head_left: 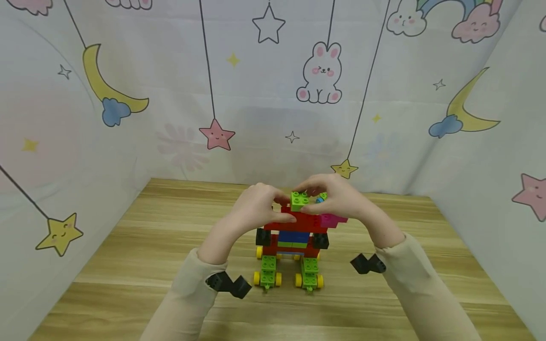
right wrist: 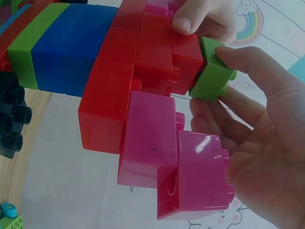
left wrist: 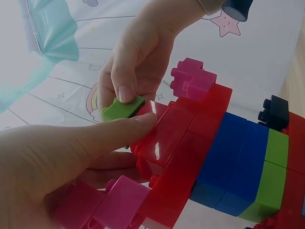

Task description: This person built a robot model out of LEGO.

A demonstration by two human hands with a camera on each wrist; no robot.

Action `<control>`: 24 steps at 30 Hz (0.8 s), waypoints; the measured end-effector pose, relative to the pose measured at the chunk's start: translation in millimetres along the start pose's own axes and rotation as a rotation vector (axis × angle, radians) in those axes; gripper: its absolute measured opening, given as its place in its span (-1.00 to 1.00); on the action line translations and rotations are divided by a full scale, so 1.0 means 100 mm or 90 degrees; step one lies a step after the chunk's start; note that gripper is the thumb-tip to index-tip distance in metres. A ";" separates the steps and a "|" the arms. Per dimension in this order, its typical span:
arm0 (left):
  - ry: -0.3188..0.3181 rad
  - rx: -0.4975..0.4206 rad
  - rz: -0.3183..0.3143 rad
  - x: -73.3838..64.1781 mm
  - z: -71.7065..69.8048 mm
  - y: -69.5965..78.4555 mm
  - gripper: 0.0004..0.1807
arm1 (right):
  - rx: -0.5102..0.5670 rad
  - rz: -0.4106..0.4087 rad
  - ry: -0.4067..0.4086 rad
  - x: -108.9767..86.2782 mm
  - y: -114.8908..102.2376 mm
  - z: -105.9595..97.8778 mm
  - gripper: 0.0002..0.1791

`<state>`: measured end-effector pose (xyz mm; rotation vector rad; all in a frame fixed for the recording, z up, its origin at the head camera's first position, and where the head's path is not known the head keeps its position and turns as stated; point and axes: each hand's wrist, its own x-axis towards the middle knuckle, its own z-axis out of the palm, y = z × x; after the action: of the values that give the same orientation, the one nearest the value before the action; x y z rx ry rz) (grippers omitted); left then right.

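A toy figure of building bricks stands on the table, with red bricks (head_left: pixel 304 220) across its upper part and blue bricks (head_left: pixel 294 237) below them. My left hand (head_left: pixel 256 206) grips the red bricks near the top, its thumb on the near face and its other fingers behind. At the very top, my right hand (head_left: pixel 337 201) pinches a light green brick (head_left: pixel 299 201) between thumb and fingers. This green brick (right wrist: pixel 209 71) meets the topmost red brick in the right wrist view; whether it is fully seated I cannot tell. Pink bricks (right wrist: pixel 200 171) stick out at both sides.
Black bricks (head_left: pixel 321 240) flank the figure's middle. Its base has green wheeled pieces (head_left: pixel 268 271) with yellow wheels on the wooden table (head_left: pixel 170 265). Behind the right hand, a small blue and green piece (head_left: pixel 322 198) shows partly. Printed curtains (head_left: pixel 264 104) enclose the table's back and sides.
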<state>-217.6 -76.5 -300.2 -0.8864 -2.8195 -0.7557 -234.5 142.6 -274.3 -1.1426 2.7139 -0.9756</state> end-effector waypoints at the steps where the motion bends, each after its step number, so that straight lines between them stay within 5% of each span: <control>1: 0.001 -0.002 0.001 0.00 0.00 0.00 -0.63 | -0.002 0.000 -0.002 0.00 0.00 0.00 -0.61; 24: -0.008 -0.018 -0.005 0.02 0.03 -0.03 -0.59 | -0.025 0.010 -0.014 0.01 -0.05 0.01 -0.63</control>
<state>-220.7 -76.5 -303.7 -0.8881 -2.8310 -0.7957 -232.2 138.5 -272.0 -1.1296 2.7326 -0.9060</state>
